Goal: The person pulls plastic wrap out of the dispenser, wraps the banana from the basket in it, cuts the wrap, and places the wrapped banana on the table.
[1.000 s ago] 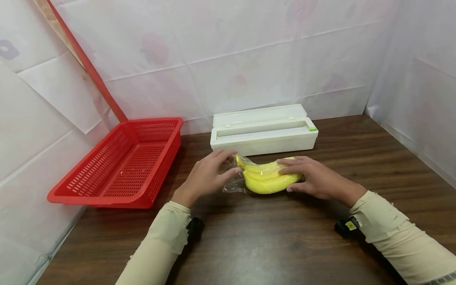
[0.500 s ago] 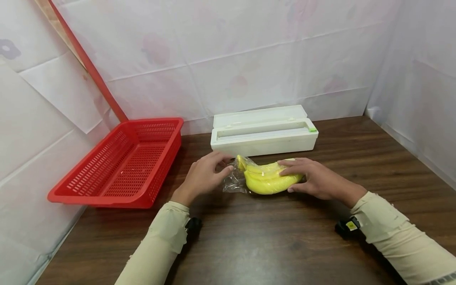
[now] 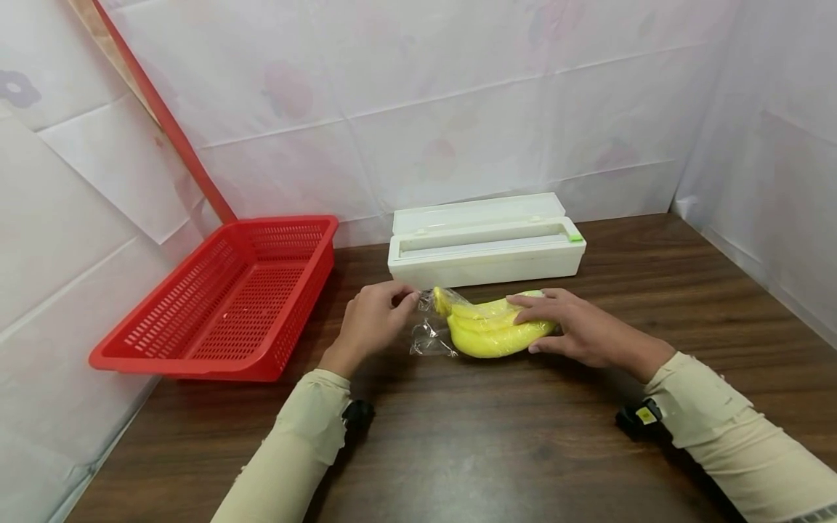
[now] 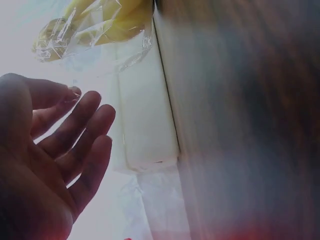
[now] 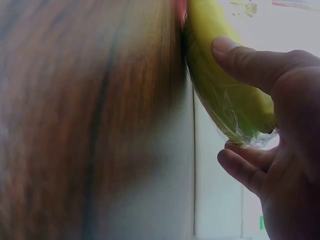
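Note:
A bunch of yellow bananas (image 3: 487,335) wrapped in clear cling film (image 3: 428,338) lies on the brown wooden table (image 3: 490,443), just in front of a white film dispenser box (image 3: 484,250). My right hand (image 3: 575,330) holds the bunch's right end, fingers over the top and thumb on the near side. The right wrist view shows the thumb and fingers curled round the wrapped bananas (image 5: 220,90). My left hand (image 3: 375,319) hovers by the stem end with relaxed fingers. In the left wrist view the loose film (image 4: 85,35) sits just beyond the left hand (image 4: 55,145).
A red slotted basket (image 3: 297,294) stands at the left, tipped against the white-covered wall. A red pole (image 3: 163,123) leans behind it. White sheeting walls close in the back and right. Bare table stretches in front of and to the right of the bananas.
My left hand has drawn back a little to the left, away from the stem end, leaving the loose film tail exposed. The right hand and the bananas have barely moved.

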`<action>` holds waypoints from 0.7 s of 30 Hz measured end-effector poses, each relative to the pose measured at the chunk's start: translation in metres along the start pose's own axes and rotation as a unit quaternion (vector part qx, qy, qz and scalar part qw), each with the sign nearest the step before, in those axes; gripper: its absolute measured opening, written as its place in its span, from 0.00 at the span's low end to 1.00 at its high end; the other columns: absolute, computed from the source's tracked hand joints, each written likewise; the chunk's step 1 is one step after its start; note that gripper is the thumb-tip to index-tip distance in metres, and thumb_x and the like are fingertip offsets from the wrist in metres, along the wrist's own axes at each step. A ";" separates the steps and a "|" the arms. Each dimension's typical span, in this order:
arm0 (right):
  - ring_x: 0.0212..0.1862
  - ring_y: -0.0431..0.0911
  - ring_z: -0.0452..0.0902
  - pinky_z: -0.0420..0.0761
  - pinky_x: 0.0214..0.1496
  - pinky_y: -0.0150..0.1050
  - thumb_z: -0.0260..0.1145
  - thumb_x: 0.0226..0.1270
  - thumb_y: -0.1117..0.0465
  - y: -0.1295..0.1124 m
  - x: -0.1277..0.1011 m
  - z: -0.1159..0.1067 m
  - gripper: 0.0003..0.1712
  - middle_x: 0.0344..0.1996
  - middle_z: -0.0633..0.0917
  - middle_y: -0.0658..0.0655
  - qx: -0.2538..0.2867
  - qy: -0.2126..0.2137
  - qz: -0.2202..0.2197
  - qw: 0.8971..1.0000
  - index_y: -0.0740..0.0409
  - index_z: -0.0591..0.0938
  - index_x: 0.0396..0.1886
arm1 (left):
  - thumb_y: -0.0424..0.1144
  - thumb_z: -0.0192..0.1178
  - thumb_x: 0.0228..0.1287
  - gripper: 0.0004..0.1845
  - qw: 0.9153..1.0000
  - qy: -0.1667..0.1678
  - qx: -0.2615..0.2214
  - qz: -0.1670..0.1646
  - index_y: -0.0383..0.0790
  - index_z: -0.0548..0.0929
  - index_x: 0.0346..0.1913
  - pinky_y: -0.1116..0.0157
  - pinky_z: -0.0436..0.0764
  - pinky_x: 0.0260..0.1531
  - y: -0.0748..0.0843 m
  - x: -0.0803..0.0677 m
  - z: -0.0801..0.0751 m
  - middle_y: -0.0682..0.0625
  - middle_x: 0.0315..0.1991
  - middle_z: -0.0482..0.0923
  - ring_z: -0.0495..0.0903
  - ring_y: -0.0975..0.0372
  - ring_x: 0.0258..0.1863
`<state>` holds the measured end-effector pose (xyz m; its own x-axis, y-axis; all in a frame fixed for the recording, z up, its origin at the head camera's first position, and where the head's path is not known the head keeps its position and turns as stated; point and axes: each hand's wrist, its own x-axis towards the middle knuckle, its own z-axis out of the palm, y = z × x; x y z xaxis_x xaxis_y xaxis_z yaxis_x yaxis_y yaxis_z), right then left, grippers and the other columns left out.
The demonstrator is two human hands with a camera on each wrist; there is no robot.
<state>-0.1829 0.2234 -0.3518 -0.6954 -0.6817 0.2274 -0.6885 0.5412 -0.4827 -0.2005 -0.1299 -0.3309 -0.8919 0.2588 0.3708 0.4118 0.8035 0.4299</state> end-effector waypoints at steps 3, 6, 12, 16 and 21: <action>0.71 0.58 0.60 0.67 0.64 0.61 0.73 0.64 0.54 0.000 -0.001 -0.001 0.22 0.72 0.69 0.46 -0.001 0.000 0.004 1.000 0.44 0.83 0.58 | 0.48 0.59 0.71 0.08 0.999 0.008 -0.018 -0.028 0.54 0.88 0.40 0.54 0.79 0.36 0.001 0.001 0.001 0.59 0.32 0.83 0.79 0.61 0.33; 0.71 0.60 0.60 0.66 0.65 0.61 0.74 0.63 0.55 0.000 -0.001 0.000 0.23 0.71 0.71 0.46 -0.006 0.000 0.002 1.000 0.44 0.82 0.58 | 0.49 0.59 0.70 0.08 0.997 0.015 -0.044 -0.061 0.55 0.88 0.38 0.55 0.78 0.35 0.002 0.003 0.004 0.59 0.31 0.83 0.79 0.60 0.33; 0.70 0.60 0.61 0.67 0.65 0.60 0.75 0.62 0.55 0.000 -0.001 0.003 0.24 0.70 0.72 0.46 -0.015 -0.001 -0.007 1.000 0.46 0.82 0.59 | 0.50 0.59 0.69 0.09 0.988 0.024 -0.091 -0.125 0.55 0.88 0.37 0.55 0.76 0.35 0.003 0.010 0.011 0.58 0.32 0.83 0.78 0.59 0.34; 0.70 0.60 0.62 0.68 0.64 0.60 0.75 0.62 0.54 -0.001 0.000 0.004 0.24 0.70 0.73 0.46 -0.020 -0.002 -0.015 1.000 0.45 0.82 0.59 | 0.50 0.59 0.69 0.10 0.983 0.024 -0.112 -0.141 0.53 0.88 0.38 0.55 0.75 0.35 0.003 0.015 0.011 0.56 0.32 0.83 0.78 0.58 0.35; 0.69 0.61 0.63 0.67 0.65 0.60 0.74 0.62 0.53 -0.003 0.001 0.003 0.25 0.69 0.73 0.45 -0.030 0.001 -0.021 0.999 0.44 0.82 0.59 | 0.45 0.61 0.70 0.10 0.977 0.028 -0.167 -0.131 0.45 0.88 0.37 0.58 0.77 0.38 0.004 0.020 0.004 0.52 0.31 0.84 0.79 0.58 0.35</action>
<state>-0.1809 0.2198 -0.3531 -0.6659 -0.7033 0.2491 -0.7283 0.5403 -0.4214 -0.2176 -0.1193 -0.3247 -0.9669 0.0308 0.2531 0.2178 0.6157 0.7573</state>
